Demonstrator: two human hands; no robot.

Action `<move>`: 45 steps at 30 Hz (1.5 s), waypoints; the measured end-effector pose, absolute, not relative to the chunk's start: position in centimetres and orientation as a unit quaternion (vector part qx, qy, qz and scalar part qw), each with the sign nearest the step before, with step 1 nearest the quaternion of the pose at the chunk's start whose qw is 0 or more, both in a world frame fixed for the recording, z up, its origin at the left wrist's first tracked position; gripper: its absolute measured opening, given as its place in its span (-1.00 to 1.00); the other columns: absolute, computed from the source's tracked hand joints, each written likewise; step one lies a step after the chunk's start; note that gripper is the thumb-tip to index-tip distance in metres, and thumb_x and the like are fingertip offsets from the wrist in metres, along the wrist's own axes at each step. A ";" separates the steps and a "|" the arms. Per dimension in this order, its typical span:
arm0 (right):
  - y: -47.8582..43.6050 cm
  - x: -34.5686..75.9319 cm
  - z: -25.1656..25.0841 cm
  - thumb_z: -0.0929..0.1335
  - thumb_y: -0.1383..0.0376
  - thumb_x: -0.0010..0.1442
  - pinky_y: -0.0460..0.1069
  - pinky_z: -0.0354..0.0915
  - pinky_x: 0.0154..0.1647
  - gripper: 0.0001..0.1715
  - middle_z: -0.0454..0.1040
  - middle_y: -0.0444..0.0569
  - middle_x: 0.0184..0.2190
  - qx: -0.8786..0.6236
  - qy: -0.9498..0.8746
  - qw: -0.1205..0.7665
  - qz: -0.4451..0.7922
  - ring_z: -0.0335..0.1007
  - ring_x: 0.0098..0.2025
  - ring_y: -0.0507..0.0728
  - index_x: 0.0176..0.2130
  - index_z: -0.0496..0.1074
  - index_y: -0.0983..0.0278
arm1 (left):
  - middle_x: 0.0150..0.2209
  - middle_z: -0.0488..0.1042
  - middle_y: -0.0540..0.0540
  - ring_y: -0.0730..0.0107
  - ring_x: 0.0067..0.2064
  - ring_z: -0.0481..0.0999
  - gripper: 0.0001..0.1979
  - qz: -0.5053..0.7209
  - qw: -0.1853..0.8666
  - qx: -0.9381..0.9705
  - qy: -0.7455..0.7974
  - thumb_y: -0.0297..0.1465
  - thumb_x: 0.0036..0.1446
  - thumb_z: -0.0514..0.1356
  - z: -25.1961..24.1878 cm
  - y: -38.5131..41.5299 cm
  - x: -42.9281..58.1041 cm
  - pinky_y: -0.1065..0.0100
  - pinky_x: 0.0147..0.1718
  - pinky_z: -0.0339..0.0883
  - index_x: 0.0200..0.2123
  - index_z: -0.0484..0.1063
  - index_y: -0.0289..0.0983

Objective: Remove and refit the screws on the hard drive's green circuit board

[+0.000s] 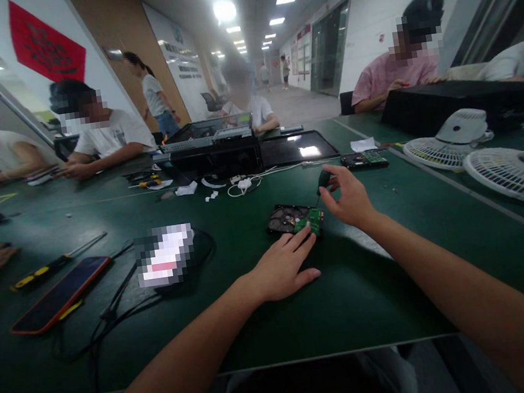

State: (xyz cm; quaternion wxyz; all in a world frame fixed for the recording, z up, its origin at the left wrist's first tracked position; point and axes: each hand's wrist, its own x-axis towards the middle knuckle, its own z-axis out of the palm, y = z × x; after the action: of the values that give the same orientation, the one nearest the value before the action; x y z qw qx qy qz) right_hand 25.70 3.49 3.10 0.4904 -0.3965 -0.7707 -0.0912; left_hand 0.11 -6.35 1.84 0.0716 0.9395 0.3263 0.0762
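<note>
A hard drive (pixel 281 220) lies on the green table with its green circuit board (pixel 314 218) facing up. My left hand (pixel 283 262) rests against its near edge, fingers stretched out and the fingertips on the board. My right hand (pixel 347 196) pinches the dark green handle of a small screwdriver (pixel 323 179) between thumb and fingers. The screwdriver is tilted, its thin shaft pointing down at the board's right end. Whether the tip sits in a screw is too small to tell.
Beyond the drive are a white cable (pixel 244 184), a dark flat panel (pixel 298 147) and another hard drive (pixel 365 160). White fan parts (pixel 447 141) lie right. A phone (pixel 64 294), a long screwdriver (pixel 57 264) and black cords (pixel 111 305) lie left. Co-workers sit around the table.
</note>
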 end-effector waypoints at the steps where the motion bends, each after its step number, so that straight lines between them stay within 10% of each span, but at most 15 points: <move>1: 3.5 25.7 3.1 0.37 0.24 0.33 0.25 0.55 -0.07 -0.38 0.48 0.14 0.06 -0.396 -0.772 0.488 -0.091 0.55 -0.16 0.25 0.32 0.24 0.15 | 0.57 -0.15 -0.22 -0.10 0.45 0.13 -0.20 0.077 0.073 0.939 0.327 0.05 0.44 0.02 1.9 -6.4 0.1 0.01 0.35 0.12 0.54 -0.09 -0.23; 38: 3.6 25.6 2.9 0.44 0.22 0.34 0.17 0.61 -0.16 -0.58 0.49 0.09 0.05 -0.356 -0.761 0.522 -0.147 0.58 -0.27 0.15 0.14 0.37 0.14 | 0.56 -0.12 -0.25 -0.10 0.43 0.15 -0.22 0.075 0.071 0.939 0.328 0.04 0.45 0.01 2.1 -6.5 0.2 0.03 0.36 0.11 0.52 -0.06 -0.27; 45: 3.6 25.8 3.4 0.44 0.28 0.31 0.16 0.66 -0.17 -0.55 0.47 0.17 0.17 -0.332 -0.765 0.533 -0.143 0.56 0.07 0.29 0.15 0.33 0.16 | 0.56 -0.12 -0.26 -0.11 0.41 0.16 -0.20 0.071 0.071 0.940 0.327 0.04 0.45 0.01 2.1 -6.5 0.2 0.04 0.36 0.12 0.53 -0.06 -0.30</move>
State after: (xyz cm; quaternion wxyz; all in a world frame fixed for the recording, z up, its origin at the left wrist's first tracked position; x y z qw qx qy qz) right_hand 25.81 3.58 3.37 0.5334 -0.3320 -0.7646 -0.1435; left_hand 0.22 -6.50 2.14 0.0710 0.9398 0.3266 0.0713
